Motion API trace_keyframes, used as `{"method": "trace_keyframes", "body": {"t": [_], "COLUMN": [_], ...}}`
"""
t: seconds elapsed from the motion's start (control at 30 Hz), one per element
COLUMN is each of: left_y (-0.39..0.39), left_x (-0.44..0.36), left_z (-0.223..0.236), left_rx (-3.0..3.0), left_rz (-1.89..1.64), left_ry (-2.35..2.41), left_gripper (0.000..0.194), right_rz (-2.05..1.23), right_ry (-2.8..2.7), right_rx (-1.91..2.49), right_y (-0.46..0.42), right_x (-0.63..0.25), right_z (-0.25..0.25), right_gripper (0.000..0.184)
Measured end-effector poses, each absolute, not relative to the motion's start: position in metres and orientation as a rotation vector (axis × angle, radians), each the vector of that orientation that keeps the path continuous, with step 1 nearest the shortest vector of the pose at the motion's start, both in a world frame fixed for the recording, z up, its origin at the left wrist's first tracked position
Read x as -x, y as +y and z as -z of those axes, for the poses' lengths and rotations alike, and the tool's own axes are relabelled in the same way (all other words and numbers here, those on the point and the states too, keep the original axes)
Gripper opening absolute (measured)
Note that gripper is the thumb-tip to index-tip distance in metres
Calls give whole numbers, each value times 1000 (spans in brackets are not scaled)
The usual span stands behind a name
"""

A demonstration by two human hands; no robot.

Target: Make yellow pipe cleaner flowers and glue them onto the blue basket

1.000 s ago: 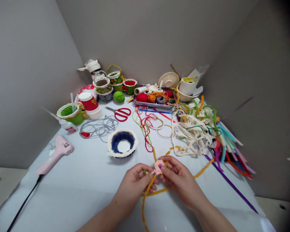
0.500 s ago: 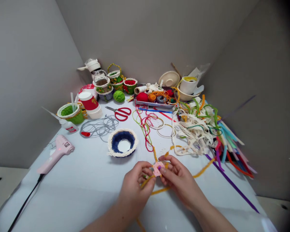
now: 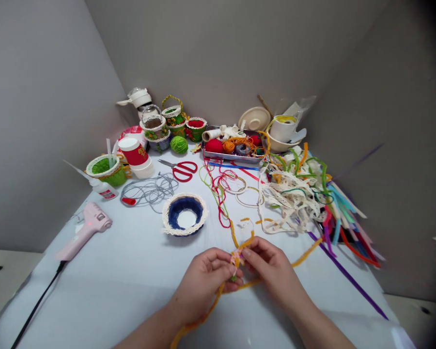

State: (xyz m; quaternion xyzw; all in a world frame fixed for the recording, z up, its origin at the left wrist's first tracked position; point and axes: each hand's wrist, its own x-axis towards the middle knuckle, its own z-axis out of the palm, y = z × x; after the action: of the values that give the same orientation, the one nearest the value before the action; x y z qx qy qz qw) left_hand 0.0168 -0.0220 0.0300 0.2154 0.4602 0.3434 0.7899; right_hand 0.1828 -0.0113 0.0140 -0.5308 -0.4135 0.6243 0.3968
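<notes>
A small pink knitted-looking piece (image 3: 235, 257) with a purple centre is held between my hands, low in the middle. My left hand (image 3: 206, 278) pinches its left side; a bit of green shows under the fingertips. With thumb and forefinger together, my right hand (image 3: 267, 261) grips a fuzzy mustard-yellow cord (image 3: 247, 242) at the piece's right edge. More of this cord trails below my left hand and past my right wrist. Beyond them sits a dark blue bowl-shaped basket (image 3: 172, 213) with white lace trim.
A pink glue gun (image 3: 85, 230) lies at left. Red-handled scissors (image 3: 184, 170) and tangled grey cord (image 3: 152, 190) lie behind the basket. A metal tray (image 3: 232, 156) holds yarn balls. Heaped lace (image 3: 294, 194) and coloured pipe cleaners (image 3: 349, 218) cover the right side.
The pink piece has been tilted so that less of its face shows. My right fingers have shifted onto the yellow cord, and a cord length now hangs down beneath my left hand.
</notes>
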Motion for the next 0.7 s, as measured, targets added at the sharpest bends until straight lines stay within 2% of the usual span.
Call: {"method": "trace_keyframes", "body": {"t": [0.37,0.5,0.63,0.7], "left_y": [-20,-20,-19,-19], "left_x": [-16,-17,-19,-20], "left_z": [-33,-33,-36,-36], "left_rx": [-577,-492,-376,-365], "left_rz": [-710,-780,-909,-924], "left_ry": [1065,1059,982,965], "left_gripper": [15,18,25,29], "right_rz": [-1632,-1526,-1296,-1207], "right_ry": [-1026,-1105,-1329,-1511], "right_rx": [1303,1306,1308,1308], "right_y": [-11,-13,-21,-25], "right_x": [-183,-180,-175,-174], "right_z": [-15,-17,-18,-17], "right_gripper": [27,25,33,28]}}
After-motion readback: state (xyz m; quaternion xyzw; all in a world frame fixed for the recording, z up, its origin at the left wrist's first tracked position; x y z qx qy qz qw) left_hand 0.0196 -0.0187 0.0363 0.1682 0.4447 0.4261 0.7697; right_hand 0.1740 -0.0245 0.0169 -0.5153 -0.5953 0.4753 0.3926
